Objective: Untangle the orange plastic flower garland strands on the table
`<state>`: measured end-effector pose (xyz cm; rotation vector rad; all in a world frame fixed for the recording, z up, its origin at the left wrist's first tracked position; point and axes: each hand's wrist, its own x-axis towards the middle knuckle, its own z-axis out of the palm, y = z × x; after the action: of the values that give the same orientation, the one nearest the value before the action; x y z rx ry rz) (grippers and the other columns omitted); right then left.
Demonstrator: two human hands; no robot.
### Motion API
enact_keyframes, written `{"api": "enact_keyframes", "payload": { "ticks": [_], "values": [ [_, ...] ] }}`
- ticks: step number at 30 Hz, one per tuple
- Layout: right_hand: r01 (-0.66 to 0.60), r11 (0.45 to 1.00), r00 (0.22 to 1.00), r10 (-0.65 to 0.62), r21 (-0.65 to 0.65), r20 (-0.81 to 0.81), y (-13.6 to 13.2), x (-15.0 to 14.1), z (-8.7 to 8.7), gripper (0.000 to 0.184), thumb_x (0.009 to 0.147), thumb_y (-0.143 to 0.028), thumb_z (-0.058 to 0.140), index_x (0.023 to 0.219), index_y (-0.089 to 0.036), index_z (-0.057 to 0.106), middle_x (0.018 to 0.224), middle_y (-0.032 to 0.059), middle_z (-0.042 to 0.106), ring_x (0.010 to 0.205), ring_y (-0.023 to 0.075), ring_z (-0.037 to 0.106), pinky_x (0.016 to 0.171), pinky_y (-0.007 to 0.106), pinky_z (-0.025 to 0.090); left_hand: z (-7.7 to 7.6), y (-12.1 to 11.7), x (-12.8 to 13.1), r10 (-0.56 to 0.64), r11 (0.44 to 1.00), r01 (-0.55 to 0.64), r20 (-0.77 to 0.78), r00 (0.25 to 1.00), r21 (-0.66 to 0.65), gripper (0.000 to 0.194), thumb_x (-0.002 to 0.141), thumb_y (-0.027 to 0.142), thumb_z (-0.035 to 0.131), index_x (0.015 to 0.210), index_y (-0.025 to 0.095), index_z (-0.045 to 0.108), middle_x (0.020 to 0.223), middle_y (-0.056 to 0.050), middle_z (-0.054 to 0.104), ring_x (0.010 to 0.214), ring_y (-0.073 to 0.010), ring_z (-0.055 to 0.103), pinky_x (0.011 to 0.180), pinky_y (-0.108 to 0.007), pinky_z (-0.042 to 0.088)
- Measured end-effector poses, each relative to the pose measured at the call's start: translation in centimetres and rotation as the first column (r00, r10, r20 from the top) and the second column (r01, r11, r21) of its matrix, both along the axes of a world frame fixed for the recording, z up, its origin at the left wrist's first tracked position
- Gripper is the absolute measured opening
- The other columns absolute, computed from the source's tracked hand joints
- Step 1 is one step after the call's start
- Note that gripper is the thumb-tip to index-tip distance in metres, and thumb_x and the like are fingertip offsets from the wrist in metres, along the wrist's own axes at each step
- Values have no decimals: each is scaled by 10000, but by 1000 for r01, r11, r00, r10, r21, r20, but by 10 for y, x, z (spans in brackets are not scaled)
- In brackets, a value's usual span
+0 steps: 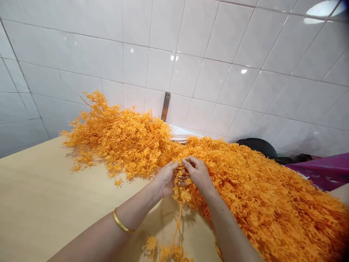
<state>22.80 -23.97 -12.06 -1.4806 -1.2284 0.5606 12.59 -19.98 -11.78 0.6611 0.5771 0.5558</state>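
Between my two hands hangs an orange plastic flower stem [178, 218], its lower blossoms dangling over the table near the bottom of the view. My left hand [167, 179] grips its upper part with thumb and fingers closed. From the other side, my right hand [196, 173] pinches the same stem near the top, thumb and forefinger together. Just beyond the hands rises a heap of similar orange flower pieces [136, 140], and a larger heap [261, 193] spreads along the right. Some fingertips are hidden among the orange blossoms.
The pale wooden table [54, 203] reaches to a white tiled wall [191, 47]. A metal bracket [165, 106] is fixed to the wall behind the heaps, near some white material [181, 134]. At the right lie a black round object [257, 146] and purple cloth [324, 170].
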Motion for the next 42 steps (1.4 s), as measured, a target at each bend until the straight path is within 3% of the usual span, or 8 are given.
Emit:
{"api": "enact_keyframes", "payload": {
  "ticks": [8, 11, 15, 22, 27, 30, 37, 42],
  "values": [
    [201, 963, 945, -239, 180, 224, 7, -18, -13, 205, 747, -342, 451, 603, -196, 460, 596, -2, 470, 582, 130, 404, 525, 249, 304, -8, 3, 6, 109, 990, -109, -1, 994, -89, 102, 751, 249, 473, 794, 168, 520, 572, 21, 531, 471, -96, 487, 494, -211, 397],
    [160, 975, 976, -180, 156, 126, 8, -20, -15, 199, 753, -352, 450, 627, -200, 466, 593, -11, 473, 566, 127, 414, 532, 248, 314, -10, 4, 6, 141, 986, -140, 7, 990, -85, 98, 774, 257, 429, 751, 177, 481, 514, 32, 491, 409, -89, 451, 446, -208, 365],
    [107, 988, 994, -103, 110, -43, 7, -14, -13, 242, 738, -396, 474, 611, -189, 465, 558, -26, 436, 525, 112, 388, 507, 243, 316, -11, 8, 3, 4, 1000, -3, 40, 999, -25, 175, 778, 309, 412, 667, 173, 414, 434, 65, 357, 294, -37, 262, 358, -172, 247],
    [198, 967, 974, -176, 159, -145, 6, -14, -8, 280, 704, -365, 534, 535, -183, 405, 534, -35, 399, 514, 93, 354, 496, 238, 319, -8, 8, -3, -43, 972, 34, 37, 998, 234, 181, 747, 286, 491, 671, 176, 370, 459, 67, 379, 306, -8, 220, 351, -142, 129],
    [234, 968, 762, -122, 94, -636, 9, -4, -4, 228, 667, -333, 570, 584, -191, 411, 538, -41, 439, 467, 89, 441, 478, 253, 414, -4, 8, -10, -145, 962, 123, 74, 987, 244, 274, 686, 342, 554, 670, 199, 321, 423, 99, 282, 317, -19, 168, 351, -150, 116],
    [322, 942, 650, -149, 93, -745, 4, 19, 4, 176, 685, -267, 555, 639, -193, 402, 537, -43, 493, 477, 101, 518, 559, 297, 487, -7, 7, -9, -144, 969, 125, 76, 987, 215, 326, 653, 354, 588, 678, 208, 297, 421, 110, 237, 328, -22, 155, 359, -147, 116],
    [219, 976, 817, -183, 1, -547, -5, 27, 14, 210, 623, -219, 604, 793, -183, 487, 556, -51, 509, 447, 85, 505, 540, 271, 475, -16, 11, -4, -106, 973, 80, 112, 988, 215, 187, 598, 160, 507, 707, 182, 356, 452, 77, 350, 375, -32, 281, 391, -147, 173],
    [-89, 984, 967, 49, -153, -251, -7, 13, 11, 309, 627, -421, 616, 818, -182, 569, 745, -7, 542, 634, 99, 498, 534, 212, 392, -18, 12, -4, -71, 895, 91, -64, 995, 437, 78, 608, 117, 410, 664, 171, 412, 386, 62, 370, 351, -58, 298, 389, -186, 236]
  ]
}}
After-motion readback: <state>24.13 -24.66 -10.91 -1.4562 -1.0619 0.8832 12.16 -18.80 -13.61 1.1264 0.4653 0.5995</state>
